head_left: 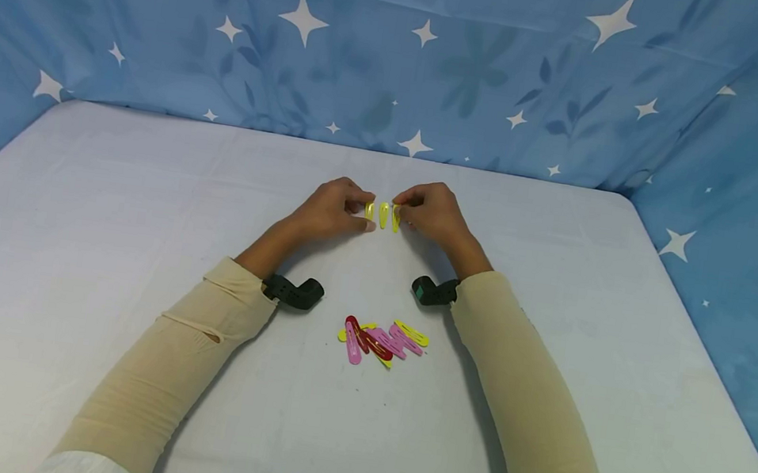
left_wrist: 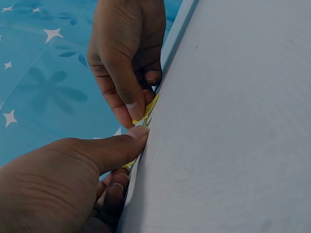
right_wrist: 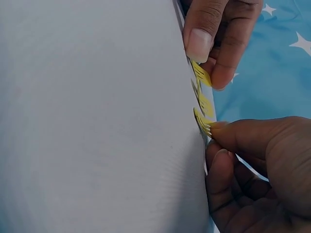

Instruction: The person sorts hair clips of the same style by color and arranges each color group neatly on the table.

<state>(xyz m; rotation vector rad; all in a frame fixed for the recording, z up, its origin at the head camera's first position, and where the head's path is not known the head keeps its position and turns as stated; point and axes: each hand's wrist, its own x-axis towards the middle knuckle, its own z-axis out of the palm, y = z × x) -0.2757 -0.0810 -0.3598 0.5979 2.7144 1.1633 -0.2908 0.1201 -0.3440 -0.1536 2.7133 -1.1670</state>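
Observation:
Three yellow snap hair clips stand side by side near the table's far edge in the head view. My left hand (head_left: 334, 210) has its thumb and forefinger at the two ends of the left clip (head_left: 369, 210). The middle clip (head_left: 384, 215) lies between the hands, touched by neither. With thumb and fingertips, my right hand (head_left: 434, 212) pinches the right clip (head_left: 395, 219). In the right wrist view, the pinched clip (right_wrist: 200, 121) tilts up from the cloth beside the right thumb. Fingers partly cover the clips in the left wrist view.
A loose pile of pink, dark red and yellow hair clips (head_left: 375, 341) lies nearer the body, between the forearms. White cloth covers the table (head_left: 253, 428). A blue star-patterned curtain (head_left: 374, 52) hangs behind it and along the sides.

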